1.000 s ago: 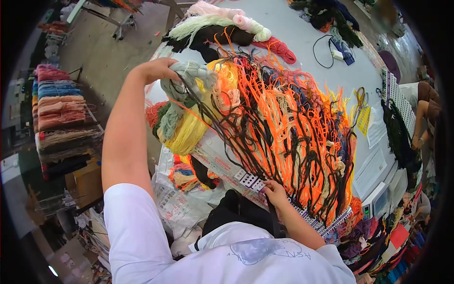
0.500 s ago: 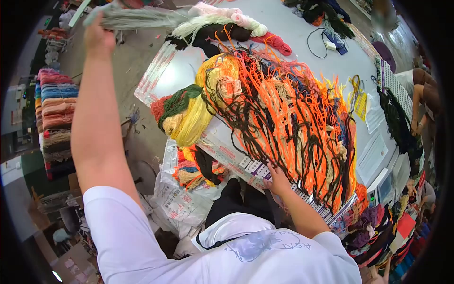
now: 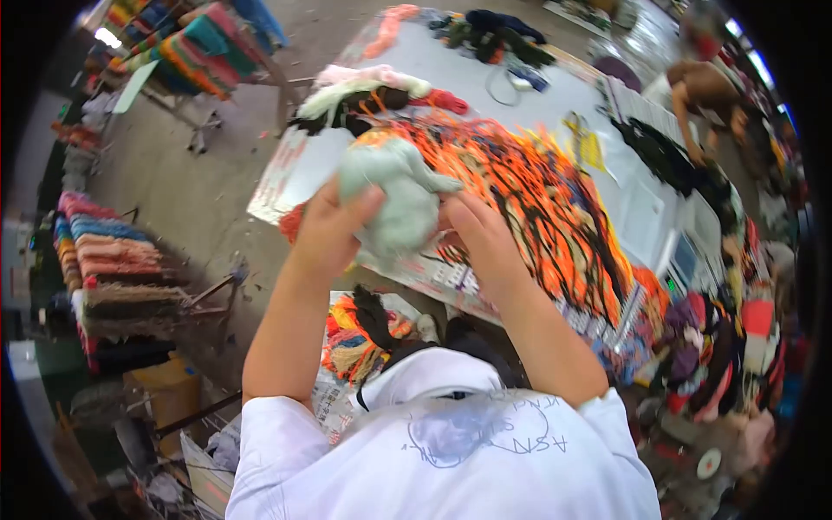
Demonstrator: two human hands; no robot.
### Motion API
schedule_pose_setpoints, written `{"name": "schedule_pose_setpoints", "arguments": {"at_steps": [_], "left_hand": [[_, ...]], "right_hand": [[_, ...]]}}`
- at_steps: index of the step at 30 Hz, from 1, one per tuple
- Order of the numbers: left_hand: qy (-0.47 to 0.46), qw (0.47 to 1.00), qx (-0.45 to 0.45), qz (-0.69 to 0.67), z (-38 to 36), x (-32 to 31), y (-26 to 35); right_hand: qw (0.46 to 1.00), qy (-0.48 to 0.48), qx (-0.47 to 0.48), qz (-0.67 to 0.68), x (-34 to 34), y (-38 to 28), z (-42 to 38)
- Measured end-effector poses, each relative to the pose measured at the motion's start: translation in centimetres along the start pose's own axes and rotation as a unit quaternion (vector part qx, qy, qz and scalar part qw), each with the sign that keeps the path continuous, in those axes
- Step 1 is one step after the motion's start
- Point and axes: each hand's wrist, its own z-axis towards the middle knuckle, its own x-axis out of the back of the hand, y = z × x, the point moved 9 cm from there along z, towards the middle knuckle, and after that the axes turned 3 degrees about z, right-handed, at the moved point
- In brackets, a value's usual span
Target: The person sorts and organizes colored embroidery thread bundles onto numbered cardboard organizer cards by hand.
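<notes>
A pale grey-green skein of yarn (image 3: pixel 394 199) is bunched up in front of me, above the near left part of the table. My left hand (image 3: pixel 336 221) grips its left side, thumb across the front. At its right side my right hand (image 3: pixel 472 221) is closed on a twisted end of the same skein. Behind and to the right lies a wide spread of orange and black yarn (image 3: pixel 537 225). The skein covers most of the yellow yarn, and a red bit of yarn (image 3: pixel 292 224) shows beside my left wrist.
White, pink and black skeins (image 3: pixel 368 94) lie at the table's (image 3: pixel 295 165) far left. Scissors and a yellow card (image 3: pixel 585 143) are farther right, near a scale (image 3: pixel 685 260). Racks of coloured yarn (image 3: pixel 108 243) stand left. Another person (image 3: pixel 711 95) bends over the far right side.
My left hand has brought the grey-green skein from the far left to in front of me, now bunched up. My right hand has left the table edge and taken hold of it.
</notes>
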Motion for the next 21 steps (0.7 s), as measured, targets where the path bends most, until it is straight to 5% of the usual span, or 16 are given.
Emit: {"name": "schedule_pose_setpoints", "arguments": {"at_steps": [1, 4, 9, 14, 16, 19, 21], "left_hand": [[-0.052, 0.998, 0.013, 0.038, -1.7, -1.6, -1.9], [-0.117, 0.991, 0.063, 0.030, -5.4, -3.0, -6.6], [-0.017, 0.987, 0.111, -0.118, -8.8, -1.1, -8.8], [0.212, 0.972, -0.014, 0.099, -9.4, 9.0, -2.4], [0.212, 0.951, -0.117, 0.193, -8.8, 13.4, 0.3], [0.163, 0.927, -0.025, 0.338, -4.2, 14.8, -0.5], [0.119, 0.897, -0.049, 0.423, -0.5, 14.6, -3.1]], "right_hand": [[0.996, 0.003, -0.081, 0.049, -0.4, 1.2, -0.8], [0.963, -0.007, -0.074, 0.261, -0.4, 3.2, -3.9], [0.955, 0.066, 0.036, 0.287, 2.9, 4.4, -8.3], [0.932, 0.088, 0.141, 0.323, 6.0, 2.8, -13.0], [0.941, 0.075, 0.151, 0.293, 6.4, 2.3, -15.3], [0.956, 0.136, 0.189, 0.180, 6.5, 0.1, -18.4], [0.959, 0.151, 0.205, 0.121, 7.2, -0.2, -18.8]]}}
